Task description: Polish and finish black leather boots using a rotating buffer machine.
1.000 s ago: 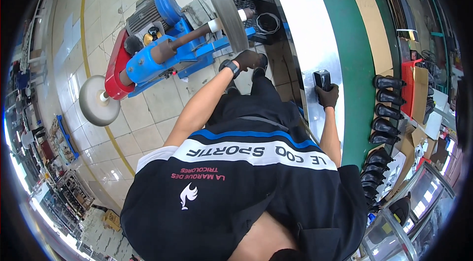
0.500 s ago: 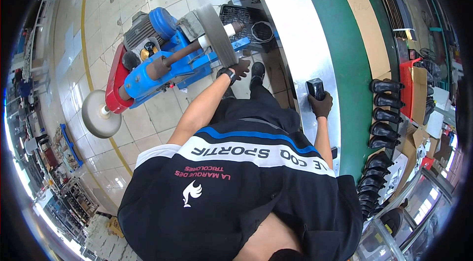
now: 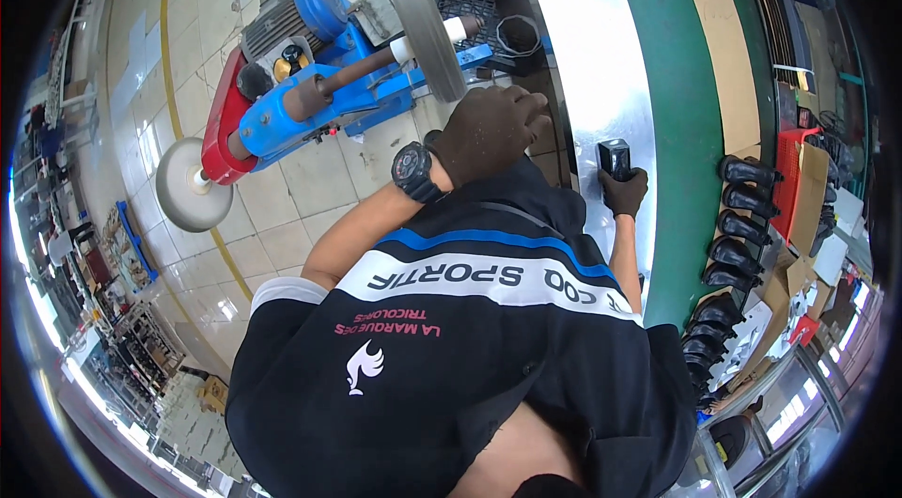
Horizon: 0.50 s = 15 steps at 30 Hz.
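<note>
My left hand [image 3: 490,133], in a dark brown glove with a black watch [image 3: 414,171] at its wrist, is raised in front of me. Its fingers are loosely bent and somewhat apart, and nothing shows in them. Just beyond it stands a blue and red polishing machine [image 3: 272,117] with a grey wheel [image 3: 427,42] on its shaft. On the right, my gloved right hand [image 3: 624,194] is closed round the near end of a glossy black block-shaped thing [image 3: 614,158] at the shiny metal strip [image 3: 601,56] of the bench. Its exact kind cannot be made out.
A green bench surface [image 3: 675,122] runs along my right, with several black shoes [image 3: 742,225] lined up beyond it. Brown cardboard [image 3: 728,75] and a red crate [image 3: 791,174] lie farther right. A pale buffing wheel [image 3: 193,185] sticks out from the machine's left end.
My left hand has risen from beside the grey wheel toward me and looks much larger. My right hand still grips the black block at the bench. The view has shifted slightly.
</note>
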Each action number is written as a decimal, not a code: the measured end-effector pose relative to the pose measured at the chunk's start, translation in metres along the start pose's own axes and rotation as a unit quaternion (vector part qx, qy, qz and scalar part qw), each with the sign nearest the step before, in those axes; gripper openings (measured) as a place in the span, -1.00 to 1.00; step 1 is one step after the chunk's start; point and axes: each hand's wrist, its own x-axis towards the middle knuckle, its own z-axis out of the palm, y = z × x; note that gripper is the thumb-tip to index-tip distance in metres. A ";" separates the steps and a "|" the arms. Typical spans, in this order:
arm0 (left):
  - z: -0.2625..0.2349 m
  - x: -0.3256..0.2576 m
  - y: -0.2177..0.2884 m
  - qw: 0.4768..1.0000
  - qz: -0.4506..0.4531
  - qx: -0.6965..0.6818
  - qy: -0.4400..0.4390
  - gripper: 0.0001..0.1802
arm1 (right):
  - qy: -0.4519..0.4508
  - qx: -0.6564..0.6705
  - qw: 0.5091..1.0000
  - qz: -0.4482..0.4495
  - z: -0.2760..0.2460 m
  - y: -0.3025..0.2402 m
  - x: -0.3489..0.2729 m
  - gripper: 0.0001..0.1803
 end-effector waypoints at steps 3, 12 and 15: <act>0.016 -0.004 -0.014 0.993 -0.085 -0.076 -0.041 -0.79 | 0.001 -0.030 0.999 -0.030 0.000 0.005 -0.001 -0.28; 0.163 -0.096 -0.143 0.899 -0.273 -0.307 -0.151 -0.78 | -0.195 0.033 0.979 -0.050 0.001 -0.066 -0.005 -0.18; 0.147 -0.100 -0.139 0.921 -0.235 -0.264 -0.165 -0.62 | -0.259 0.113 0.949 -0.142 0.038 -0.119 -0.015 -0.15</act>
